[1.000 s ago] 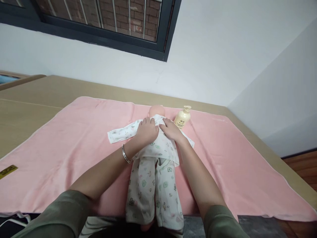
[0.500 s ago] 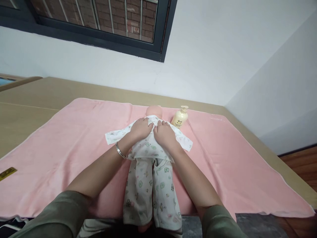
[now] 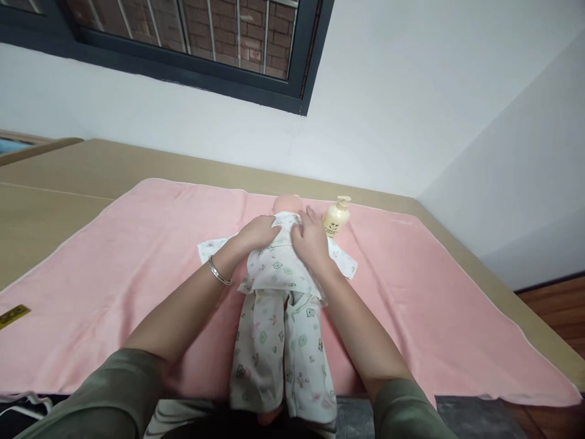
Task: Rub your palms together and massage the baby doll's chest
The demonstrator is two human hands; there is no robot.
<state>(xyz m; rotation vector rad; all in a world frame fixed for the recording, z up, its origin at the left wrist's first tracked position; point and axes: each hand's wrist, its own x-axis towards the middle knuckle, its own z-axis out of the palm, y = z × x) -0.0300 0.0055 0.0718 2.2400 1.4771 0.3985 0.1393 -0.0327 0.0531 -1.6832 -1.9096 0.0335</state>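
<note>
A baby doll lies on its back or front, I cannot tell which, its bare head (image 3: 287, 203) at the far end. It wears a white printed top (image 3: 278, 268) and matching trousers (image 3: 262, 347). On the top's upper left side rests my left hand (image 3: 261, 232), thumb pointing inward and the fingers partly hidden. Across from it, my right hand (image 3: 311, 241) lies along the upper right side, its fingers stretched toward the shoulder. Neither hand grips anything visible. Just beyond the right hand stands a cream pump bottle (image 3: 336, 218).
A pink blanket (image 3: 173, 244) with some creases spreads beneath the doll over a wooden table (image 3: 114, 161). A yellow label (image 3: 14, 317) shows at the left. The white wall (image 3: 365, 134) and a dark-framed window (image 3: 278, 85) rise behind the table.
My hands have moved apart from the middle of the doll's chest toward its sides. The right-hand fingers now reach farther up, near the shoulder. The camera view has shifted slightly.
</note>
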